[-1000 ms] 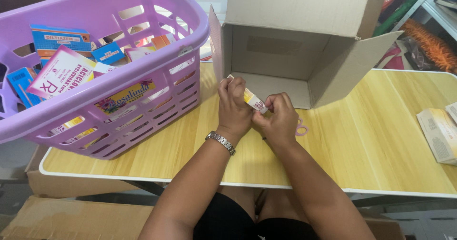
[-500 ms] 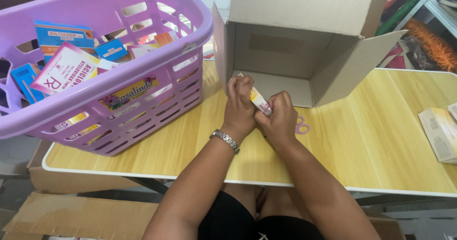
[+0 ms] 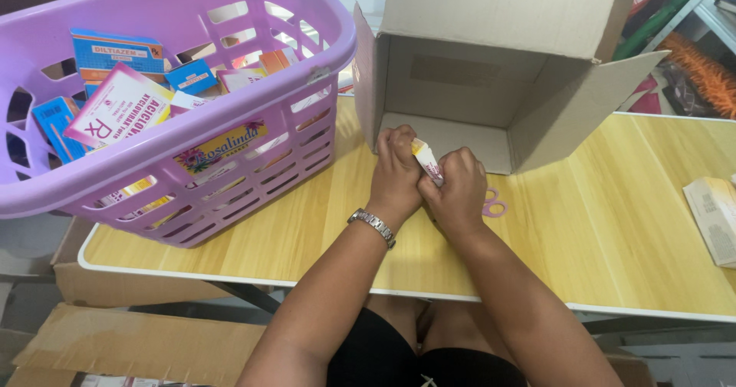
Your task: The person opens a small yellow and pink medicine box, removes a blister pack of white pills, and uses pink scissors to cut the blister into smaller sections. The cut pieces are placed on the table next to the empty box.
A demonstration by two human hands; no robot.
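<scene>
Hands: the left hand and the right hand are pressed together at the centre of the frame, both clamped on one small packet, white with yellow and pink ends.
Packet: held just above the table, right in front of the open cardboard box.
Done so far: judging by what shows, nothing lies in the visible part of the box; its inside looks bare.
Left to do: the purple basket at upper left is well stocked with small medicine boxes.
Count, baskets: one.
Count, cardboard boxes on the table: one, lying on its side with flaps open.
Count, medicine boxes in the basket: at least six show; more are hidden behind the wall.
Count, packets in hand: one.
Other: purple scissor handles peek out beside the right hand; a pale booklet lies at the right edge; a metal watch is on the left wrist.
</scene>
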